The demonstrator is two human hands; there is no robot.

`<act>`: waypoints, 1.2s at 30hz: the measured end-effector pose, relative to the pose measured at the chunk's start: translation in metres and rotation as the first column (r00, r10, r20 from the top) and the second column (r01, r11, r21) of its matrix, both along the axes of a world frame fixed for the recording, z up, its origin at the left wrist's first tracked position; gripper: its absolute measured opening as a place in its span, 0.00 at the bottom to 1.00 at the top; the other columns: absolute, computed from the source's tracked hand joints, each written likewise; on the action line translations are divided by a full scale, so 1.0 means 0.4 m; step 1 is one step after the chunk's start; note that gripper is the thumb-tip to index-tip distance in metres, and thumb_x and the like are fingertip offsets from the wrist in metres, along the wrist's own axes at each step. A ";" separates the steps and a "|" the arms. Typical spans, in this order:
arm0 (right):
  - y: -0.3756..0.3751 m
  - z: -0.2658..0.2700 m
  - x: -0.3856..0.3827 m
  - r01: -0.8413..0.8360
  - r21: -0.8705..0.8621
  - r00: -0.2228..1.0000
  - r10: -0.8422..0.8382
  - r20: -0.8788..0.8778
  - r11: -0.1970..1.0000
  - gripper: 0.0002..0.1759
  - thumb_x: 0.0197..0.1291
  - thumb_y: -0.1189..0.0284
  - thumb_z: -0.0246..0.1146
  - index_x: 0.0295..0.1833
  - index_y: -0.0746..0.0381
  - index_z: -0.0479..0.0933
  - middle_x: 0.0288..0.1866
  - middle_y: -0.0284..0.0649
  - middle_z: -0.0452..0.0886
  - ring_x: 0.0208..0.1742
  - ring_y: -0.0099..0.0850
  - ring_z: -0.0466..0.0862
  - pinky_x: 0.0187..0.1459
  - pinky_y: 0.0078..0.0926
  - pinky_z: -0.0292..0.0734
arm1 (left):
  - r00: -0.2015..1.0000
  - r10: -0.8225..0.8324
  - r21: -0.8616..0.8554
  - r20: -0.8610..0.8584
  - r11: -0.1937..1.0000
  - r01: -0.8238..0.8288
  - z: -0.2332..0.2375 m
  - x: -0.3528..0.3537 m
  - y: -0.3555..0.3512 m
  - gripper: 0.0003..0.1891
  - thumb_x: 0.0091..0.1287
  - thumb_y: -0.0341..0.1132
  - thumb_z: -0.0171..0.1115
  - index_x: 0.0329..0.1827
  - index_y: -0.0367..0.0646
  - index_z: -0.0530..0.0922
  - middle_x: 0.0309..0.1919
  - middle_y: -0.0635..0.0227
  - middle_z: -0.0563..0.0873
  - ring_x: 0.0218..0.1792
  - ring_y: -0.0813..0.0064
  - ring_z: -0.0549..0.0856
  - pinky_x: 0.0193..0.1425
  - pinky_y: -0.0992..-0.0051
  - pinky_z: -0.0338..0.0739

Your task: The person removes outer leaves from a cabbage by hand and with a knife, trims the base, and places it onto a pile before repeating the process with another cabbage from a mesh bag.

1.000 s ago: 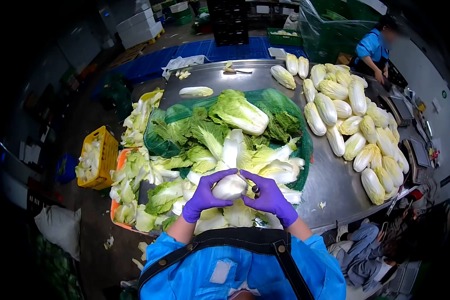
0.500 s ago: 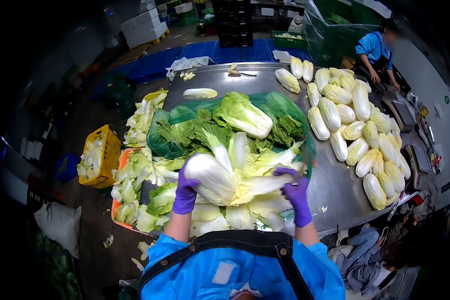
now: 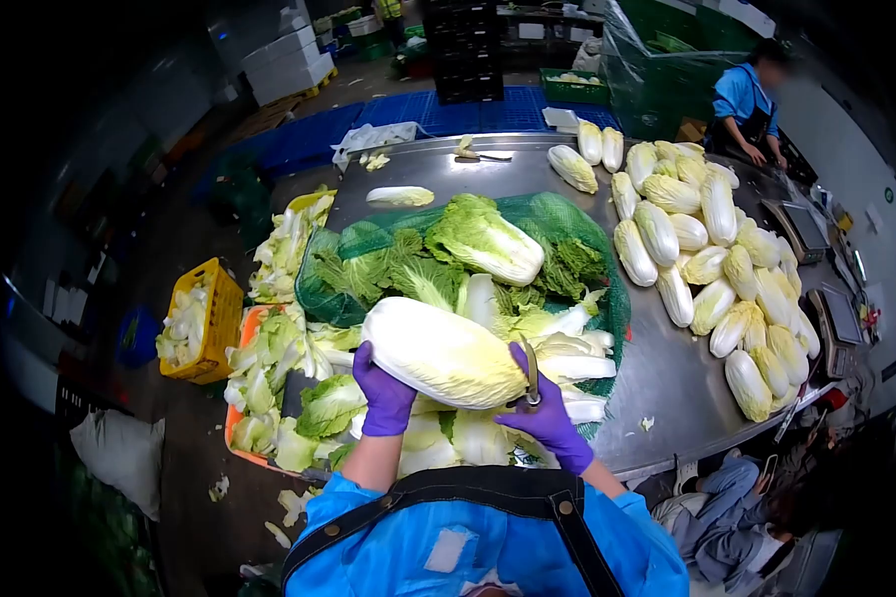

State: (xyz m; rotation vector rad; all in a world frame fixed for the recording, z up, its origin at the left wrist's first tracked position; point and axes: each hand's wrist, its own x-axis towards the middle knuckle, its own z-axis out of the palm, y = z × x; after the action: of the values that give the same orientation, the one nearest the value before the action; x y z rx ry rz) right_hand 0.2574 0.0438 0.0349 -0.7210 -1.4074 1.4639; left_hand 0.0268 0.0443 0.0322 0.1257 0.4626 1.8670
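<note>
The trimmed cabbage (image 3: 443,353) is held crosswise before the person's chest, just above a heap of loose leaves (image 3: 438,438). The left hand (image 3: 384,396) grips one end from below, fingers curled tight. The right hand (image 3: 546,423) props the other end, fingers wrapped round a knife (image 3: 533,373) — blade up against the cabbage. Behind, a green net (image 3: 567,214) of leaves lies on the steel table (image 3: 657,368). Trimmed heads (image 3: 707,269) are piled to the right, and 1 yellow crate (image 3: 209,318) stands to the left.

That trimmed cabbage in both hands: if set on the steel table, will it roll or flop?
Probably firm, not floppy: the cabbage keeps its shape spanning left hand and right hand. Likely hefty, since both hands support it. Its rounded form may roll on the table.
</note>
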 end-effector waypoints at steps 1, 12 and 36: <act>-0.002 -0.028 -0.021 0.074 -0.028 0.988 -0.077 -0.136 0.997 0.42 0.44 0.75 0.70 0.66 0.64 0.59 0.65 0.38 0.66 0.26 0.11 0.69 0.37 0.13 0.72 | 1.000 -0.014 0.004 -0.001 1.000 0.014 0.011 0.006 -0.005 0.33 0.55 0.46 0.54 0.63 0.41 0.63 0.61 0.56 0.68 0.61 0.55 0.67 0.66 0.57 0.57; -0.045 -0.204 0.008 -0.248 -0.381 0.959 0.172 -0.223 0.891 0.18 0.60 0.65 0.56 0.54 0.61 0.70 0.33 0.35 0.76 0.21 0.19 0.71 0.25 0.17 0.69 | 0.851 -0.456 0.106 -0.260 0.863 0.494 -0.187 0.058 0.029 0.33 0.65 0.57 0.42 0.68 0.49 0.54 0.63 0.57 0.64 0.62 0.60 0.66 0.65 0.48 0.56; -0.030 -0.162 0.045 -0.183 -0.454 0.977 0.110 -0.183 0.872 0.23 0.52 0.59 0.65 0.47 0.65 0.73 0.19 0.31 0.71 0.15 0.17 0.70 0.17 0.15 0.64 | 0.924 -0.333 -0.119 -0.189 0.941 0.315 -0.152 0.085 0.008 0.41 0.56 0.58 0.56 0.68 0.44 0.55 0.63 0.57 0.64 0.62 0.55 0.66 0.65 0.54 0.59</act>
State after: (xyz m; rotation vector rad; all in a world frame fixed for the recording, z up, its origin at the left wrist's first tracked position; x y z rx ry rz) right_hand 0.2755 0.0320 -0.0299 -0.7885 -1.0121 1.9736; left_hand 0.0608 0.0474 -0.0285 0.3222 0.6260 1.5107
